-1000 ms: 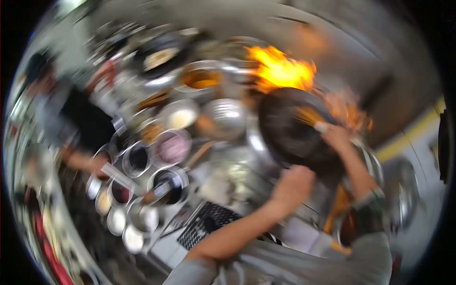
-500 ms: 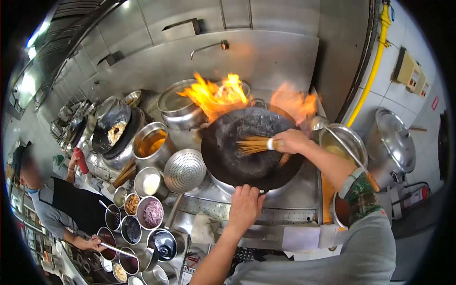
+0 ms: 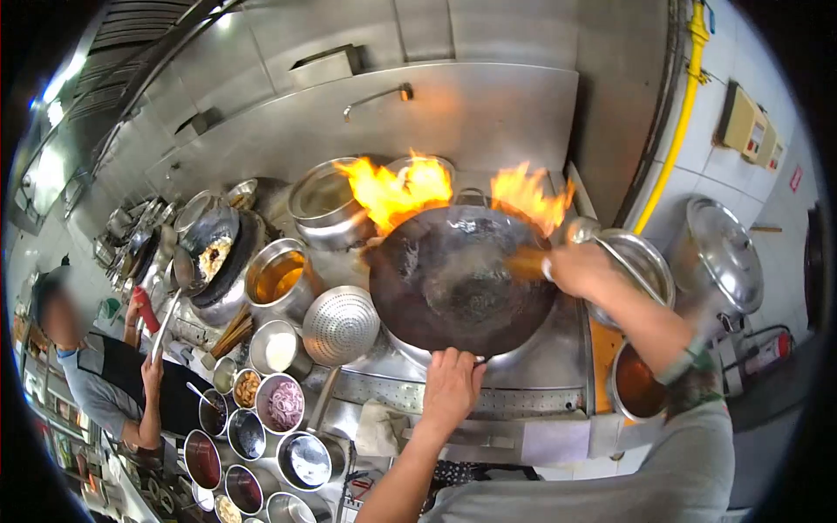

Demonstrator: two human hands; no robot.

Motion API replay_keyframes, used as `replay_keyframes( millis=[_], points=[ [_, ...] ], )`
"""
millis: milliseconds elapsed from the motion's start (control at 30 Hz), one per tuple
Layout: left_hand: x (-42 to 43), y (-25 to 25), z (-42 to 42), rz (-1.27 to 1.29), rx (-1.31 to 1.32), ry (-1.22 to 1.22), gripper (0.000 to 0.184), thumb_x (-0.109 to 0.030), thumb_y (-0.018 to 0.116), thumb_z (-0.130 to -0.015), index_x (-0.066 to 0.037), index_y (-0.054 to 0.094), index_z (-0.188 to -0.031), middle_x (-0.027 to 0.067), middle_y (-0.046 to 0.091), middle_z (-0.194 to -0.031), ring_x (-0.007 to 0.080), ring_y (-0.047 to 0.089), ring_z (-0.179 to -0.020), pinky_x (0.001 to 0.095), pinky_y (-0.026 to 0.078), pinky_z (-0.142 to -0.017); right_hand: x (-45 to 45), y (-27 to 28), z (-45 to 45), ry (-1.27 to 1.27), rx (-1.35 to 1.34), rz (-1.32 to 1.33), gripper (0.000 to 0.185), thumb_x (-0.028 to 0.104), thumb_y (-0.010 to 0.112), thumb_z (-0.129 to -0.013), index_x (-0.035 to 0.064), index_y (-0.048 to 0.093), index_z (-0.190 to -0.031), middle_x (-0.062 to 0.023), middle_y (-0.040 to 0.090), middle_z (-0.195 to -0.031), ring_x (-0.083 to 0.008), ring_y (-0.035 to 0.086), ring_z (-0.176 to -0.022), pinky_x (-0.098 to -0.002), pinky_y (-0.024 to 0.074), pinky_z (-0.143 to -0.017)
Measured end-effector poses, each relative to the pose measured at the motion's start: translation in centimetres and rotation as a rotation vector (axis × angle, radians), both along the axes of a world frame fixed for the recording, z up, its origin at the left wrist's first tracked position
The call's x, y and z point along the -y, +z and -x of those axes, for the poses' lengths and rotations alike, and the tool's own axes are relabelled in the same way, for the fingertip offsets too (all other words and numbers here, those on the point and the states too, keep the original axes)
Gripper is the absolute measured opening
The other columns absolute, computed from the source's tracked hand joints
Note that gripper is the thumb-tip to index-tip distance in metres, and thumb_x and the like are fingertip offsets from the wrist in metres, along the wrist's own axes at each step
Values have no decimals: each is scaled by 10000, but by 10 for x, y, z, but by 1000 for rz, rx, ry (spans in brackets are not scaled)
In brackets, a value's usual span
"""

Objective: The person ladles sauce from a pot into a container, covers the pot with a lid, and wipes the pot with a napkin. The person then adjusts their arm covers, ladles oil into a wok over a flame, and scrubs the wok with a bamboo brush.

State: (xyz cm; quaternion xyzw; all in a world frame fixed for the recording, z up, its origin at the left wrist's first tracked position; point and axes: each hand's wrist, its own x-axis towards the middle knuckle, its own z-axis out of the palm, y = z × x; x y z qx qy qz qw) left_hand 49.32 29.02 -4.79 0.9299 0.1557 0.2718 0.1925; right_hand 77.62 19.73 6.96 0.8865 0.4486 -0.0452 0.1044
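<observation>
A large black wok [image 3: 462,305] sits on the burner in front of me with some water in its bottom. My left hand [image 3: 453,381] is closed on the handle at the wok's near edge. In my right hand [image 3: 582,268] is a bamboo brush [image 3: 527,262], gripped at its banded end over the right side of the wok. Motion blurs this hand and the bristles, which point left. Tall flames [image 3: 401,187] rise behind the wok's far rim.
A perforated strainer [image 3: 341,326] lies left of the wok, near a pot of orange liquid [image 3: 283,272] and several ingredient tins. On the right are a metal bowl [image 3: 641,261] and a lidded pot [image 3: 724,253]. A co-worker [image 3: 109,366] holds a ladle and red bottle at another wok.
My right hand has moved right and slightly down with the brush. My left hand stays on the wok handle. The co-worker's ladle has moved from the tins up to the other wok.
</observation>
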Motion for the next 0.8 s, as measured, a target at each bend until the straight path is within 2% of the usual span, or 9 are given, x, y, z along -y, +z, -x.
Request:
replay_keyframes(
  millis=[133,200,267,367,533,600,667,733,800],
  points=[
    [0,7,3,4,-2,-45,223,-166,736,-829,-28,619,-958,154,561,-914,360,544,-892,459,457,-775,-50,-85,-13,79,17,-266,207,185,567,-889,89,743,-941,-190,733,-983,-366,727,-899,-499,560,-784],
    [-2,13,7,28,-16,-36,282,-175,761,-802,-31,611,-993,149,555,-945,351,542,-911,453,462,-776,-30,-39,8,86,-7,-41,220,198,608,-862,139,741,-1027,-155,740,-1003,-328,710,-995,-468,547,-849],
    [-3,10,9,84,-7,-53,307,-182,769,-793,-34,606,-1008,147,553,-960,348,540,-922,451,465,-779,-15,-35,-23,103,-69,-39,366,294,667,-839,220,701,-1196,-121,741,-991,-310,705,-966,-456,553,-841],
    [-4,8,8,75,-35,-52,324,-195,777,-783,-46,611,-1019,143,552,-969,348,538,-947,450,465,-787,-63,-72,-50,-22,-66,-188,371,307,693,-840,234,687,-1204,-124,740,-984,-324,715,-897,-469,563,-797],
    [1,14,5,44,-118,9,342,-255,785,-794,-63,629,-1031,105,572,-953,321,545,-951,441,424,-787,-107,-118,12,249,-288,-546,368,326,713,-827,226,674,-1179,-179,724,-965,-402,691,-911,-511,551,-810],
    [2,23,3,-31,-179,27,309,-349,762,-820,-92,674,-967,71,602,-925,284,571,-940,439,413,-783,-79,-125,-7,547,-395,-558,399,352,727,-823,214,697,-1196,-160,733,-933,-337,720,-829,-462,576,-759],
    [-4,33,1,-102,-235,19,322,-409,735,-841,-95,699,-900,53,627,-894,263,591,-923,443,410,-793,-31,-29,-9,115,-780,-29,441,394,736,-815,206,712,-1213,-101,733,-895,-228,718,-742,-400,585,-701],
    [-15,40,-9,-166,-272,-72,364,-457,705,-854,-95,709,-822,59,641,-819,273,622,-846,441,420,-766,-1,-20,-81,23,-880,127,512,441,744,-810,202,699,-1260,-40,714,-854,-136,682,-690,-356,576,-648],
    [-21,39,-21,-200,-336,-153,409,-489,682,-864,-92,713,-769,71,644,-751,288,642,-769,444,437,-727,17,0,-130,-93,-723,130,451,393,728,-822,167,712,-1212,-92,733,-905,-228,715,-738,-399,586,-696]
  ],
)
